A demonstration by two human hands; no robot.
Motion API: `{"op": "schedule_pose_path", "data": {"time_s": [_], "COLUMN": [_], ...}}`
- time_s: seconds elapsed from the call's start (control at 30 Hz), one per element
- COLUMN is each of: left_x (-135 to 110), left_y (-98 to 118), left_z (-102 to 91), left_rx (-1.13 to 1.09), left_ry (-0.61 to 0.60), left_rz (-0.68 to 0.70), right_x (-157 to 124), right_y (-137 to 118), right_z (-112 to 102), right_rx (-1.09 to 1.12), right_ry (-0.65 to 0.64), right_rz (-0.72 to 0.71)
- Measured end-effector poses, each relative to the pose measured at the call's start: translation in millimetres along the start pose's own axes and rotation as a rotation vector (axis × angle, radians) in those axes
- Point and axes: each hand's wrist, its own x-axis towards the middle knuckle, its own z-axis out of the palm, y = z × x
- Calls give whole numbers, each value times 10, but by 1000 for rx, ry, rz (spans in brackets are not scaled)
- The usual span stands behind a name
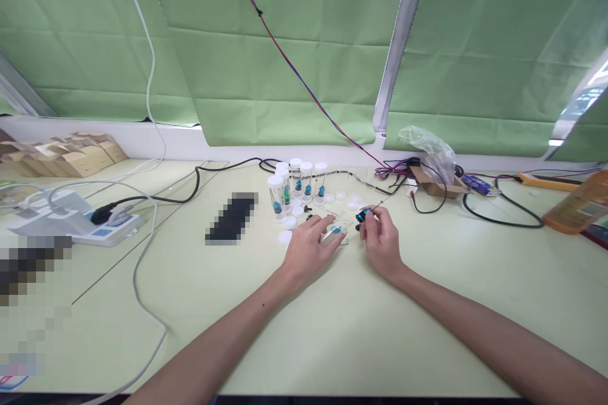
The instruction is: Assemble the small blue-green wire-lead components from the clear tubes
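Note:
My left hand (310,249) rests on the pale green table (332,329), its fingers curled over a clear vial (335,232) lying on its side with a blue part inside. My right hand (380,235) pinches a small blue and black component (365,216) with thin wire leads, held just above the table to the right of the vial. Behind both hands stand several capped clear vials (297,188), each with a blue part inside, and loose white caps (289,223) lie around them.
Black cables (498,212) and a red-blue wire (294,69) cross the back of the table. A cardboard box with a plastic bag (434,171) sits back right, an orange meter (577,205) far right. A white power strip (102,228) and white cord lie left.

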Motion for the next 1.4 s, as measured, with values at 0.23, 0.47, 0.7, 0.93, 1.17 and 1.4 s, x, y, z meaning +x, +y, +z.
{"op": "schedule_pose_path", "data": {"time_s": [0.23, 0.47, 0.7, 0.93, 1.17, 1.4], "left_x": [-19, -26, -36, -26, -31, -27], "left_y": [28, 40, 43, 38, 50, 30], "left_z": [9, 9, 4, 7, -10, 7], "left_rx": [4, -15, -19, 11, 35, 59], "left_ry": [-31, -23, -20, -14, -36, -41], "left_rz": [1, 9, 10, 7, -26, -21], "right_x": [0, 5, 18, 45, 65, 79], "right_y": [-11, -14, -4, -87, -95, -17], "right_z": [-3, 8, 20, 19, 37, 54], "right_rx": [-2, 18, 121, 266, 371, 404], "right_ry": [-51, -82, -100, -146, -150, -118], "right_rz": [-16, -89, -42, 126, 223, 289]}}
